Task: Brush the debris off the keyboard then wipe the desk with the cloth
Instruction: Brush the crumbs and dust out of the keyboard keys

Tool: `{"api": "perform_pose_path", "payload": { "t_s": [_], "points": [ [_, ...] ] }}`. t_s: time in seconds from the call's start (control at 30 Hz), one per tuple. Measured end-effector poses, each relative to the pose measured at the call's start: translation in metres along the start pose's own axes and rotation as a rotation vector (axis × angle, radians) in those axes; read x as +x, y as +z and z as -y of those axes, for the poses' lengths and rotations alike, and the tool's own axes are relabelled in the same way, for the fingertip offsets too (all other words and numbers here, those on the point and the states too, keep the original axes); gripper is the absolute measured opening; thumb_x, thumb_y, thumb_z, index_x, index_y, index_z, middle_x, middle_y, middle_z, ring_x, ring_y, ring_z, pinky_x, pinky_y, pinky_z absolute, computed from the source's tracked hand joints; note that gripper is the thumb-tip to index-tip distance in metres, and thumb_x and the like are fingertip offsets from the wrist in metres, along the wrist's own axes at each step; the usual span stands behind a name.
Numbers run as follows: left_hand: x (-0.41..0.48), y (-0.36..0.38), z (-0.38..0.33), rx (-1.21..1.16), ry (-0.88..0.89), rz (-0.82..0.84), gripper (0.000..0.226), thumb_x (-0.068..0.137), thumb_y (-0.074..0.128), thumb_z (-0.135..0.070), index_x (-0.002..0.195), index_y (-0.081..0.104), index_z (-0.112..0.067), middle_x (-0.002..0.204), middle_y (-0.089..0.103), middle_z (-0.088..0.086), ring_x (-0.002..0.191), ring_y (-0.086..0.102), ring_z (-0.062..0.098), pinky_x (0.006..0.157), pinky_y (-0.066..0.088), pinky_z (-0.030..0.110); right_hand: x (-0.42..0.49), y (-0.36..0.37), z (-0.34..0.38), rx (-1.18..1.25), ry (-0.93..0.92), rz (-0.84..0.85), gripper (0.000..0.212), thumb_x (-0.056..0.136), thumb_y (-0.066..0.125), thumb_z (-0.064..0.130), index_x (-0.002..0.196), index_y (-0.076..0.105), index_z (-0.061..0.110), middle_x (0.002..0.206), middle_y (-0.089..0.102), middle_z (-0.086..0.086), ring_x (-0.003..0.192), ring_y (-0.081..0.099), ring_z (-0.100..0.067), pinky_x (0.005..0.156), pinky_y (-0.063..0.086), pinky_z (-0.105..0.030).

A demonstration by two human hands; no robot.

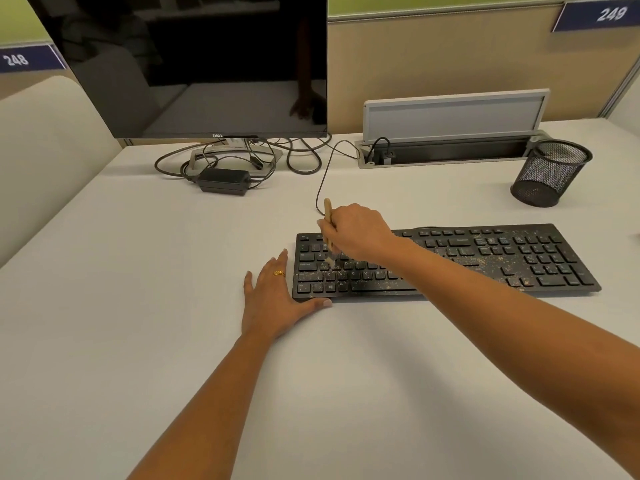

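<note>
— So, status, nearest first?
— Bare bench (173, 358) up front, no cloth in view. Left hand (273, 299) lies flat on it, fingers straight, holding nothing, at the left front corner of the keyboard (502, 251). Thumb touches the front edge. Looks like bracing.
— Right hand?
— Right hand (356, 233) is over the left key block, fingers curled round a small wooden brush (328, 216), bristles down on the letter keys. Hands are apart, keyboard corner between them.
— Step?
— Step one, brushing, and early by my read. Tan debris (485, 260) speckles the left keys and lies thickest across the middle and near the arrow keys. Wipe not started.
— Next move?
— My call: short strokes in one direction, working rightward across the rows, left hand pinning the board so it doesn't skid. Crumbs between keys want bristle tips, not pressure. Then locate the cloth; can't tell where it is.
— Behind that?
— Keyboard cable (322, 178) runs back toward an open cable tray (450, 155). Black power brick (224, 181) sits at the foot of the monitor (207, 64), screen dark. Mesh pen cup (550, 174) far right.
— Readable text?
— "DELL" logo (217, 135) on the bezel. Partition plates: "248" (15, 59) left, "249" (611, 13) right. Key legends too small to trust.
</note>
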State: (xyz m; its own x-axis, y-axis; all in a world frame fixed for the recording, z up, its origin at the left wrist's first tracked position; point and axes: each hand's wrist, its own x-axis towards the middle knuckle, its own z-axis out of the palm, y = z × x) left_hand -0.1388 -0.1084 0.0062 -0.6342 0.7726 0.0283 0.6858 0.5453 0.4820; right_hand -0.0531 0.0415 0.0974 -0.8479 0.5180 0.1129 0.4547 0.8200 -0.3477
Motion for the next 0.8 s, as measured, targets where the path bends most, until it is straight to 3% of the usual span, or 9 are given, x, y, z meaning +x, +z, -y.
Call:
{"api": "perform_pose_path", "payload": {
  "t_s": [0.13,0.27,0.4,0.53,0.67,0.8],
  "points": [
    [0.0,0.0,0.001,-0.002,0.001,-0.002,0.128,0.049,0.049,-0.086,0.152,0.011,-0.02,0.157,0.023,-0.002,0.146,0.014,0.011,0.119,-0.003,0.043,0.005,-0.002,0.0,0.072,0.032,-0.052,0.048,0.1,0.032,0.038,0.093,0.067,0.006,0.089,0.07,-0.009,0.084,0.064,-0.026,0.08,0.05,-0.04],
    [0.0,0.0,0.001,-0.012,-0.001,-0.004,0.128,0.049,0.05,-0.086,0.152,0.012,-0.02,0.157,0.024,-0.002,0.145,0.015,0.011,0.119,-0.003,0.043,0.004,-0.001,-0.003,0.029,0.002,0.032,0.048,0.1,0.032,0.039,0.092,0.066,0.006,0.087,0.068,-0.007,0.082,0.062,-0.025,0.076,0.048,-0.036],
    [0.0,0.0,0.0,-0.013,-0.001,-0.006,0.126,0.05,0.051,-0.084,0.152,0.013,-0.019,0.156,0.024,-0.002,0.145,0.015,0.011,0.119,-0.003,0.042,0.002,-0.009,-0.007,0.172,-0.053,0.136,0.045,0.099,0.037,0.04,0.086,0.067,0.009,0.081,0.065,-0.002,0.074,0.059,-0.017,0.07,0.043,-0.029],
    [0.0,0.0,0.0,-0.004,-0.003,-0.003,0.121,0.058,0.06,-0.08,0.152,0.013,-0.02,0.157,0.023,-0.003,0.145,0.015,0.01,0.119,-0.003,0.042,-0.004,-0.018,-0.015,-0.015,-0.101,0.212,0.043,0.099,0.034,0.042,0.086,0.063,0.013,0.08,0.059,0.0,0.071,0.051,-0.015,0.066,0.035,-0.028],
    [0.0,0.0,0.001,0.0,-0.004,-0.012,0.12,0.059,0.062,-0.078,0.152,0.013,-0.02,0.157,0.023,-0.002,0.145,0.015,0.011,0.119,-0.003,0.042,-0.004,-0.028,-0.022,-0.09,-0.077,0.159,0.044,0.1,0.032,0.04,0.078,0.061,0.016,0.071,0.059,0.003,0.071,0.054,-0.016,0.07,0.043,-0.031],
    [0.0,0.0,0.001,0.004,-0.005,-0.011,0.121,0.058,0.061,-0.079,0.152,0.013,-0.02,0.157,0.024,-0.002,0.145,0.016,0.012,0.119,-0.003,0.042,-0.005,-0.018,-0.021,0.081,0.026,0.0,0.043,0.1,0.034,0.04,0.074,0.058,0.015,0.073,0.06,0.004,0.071,0.053,-0.016,0.069,0.039,-0.029]
  ]
}}
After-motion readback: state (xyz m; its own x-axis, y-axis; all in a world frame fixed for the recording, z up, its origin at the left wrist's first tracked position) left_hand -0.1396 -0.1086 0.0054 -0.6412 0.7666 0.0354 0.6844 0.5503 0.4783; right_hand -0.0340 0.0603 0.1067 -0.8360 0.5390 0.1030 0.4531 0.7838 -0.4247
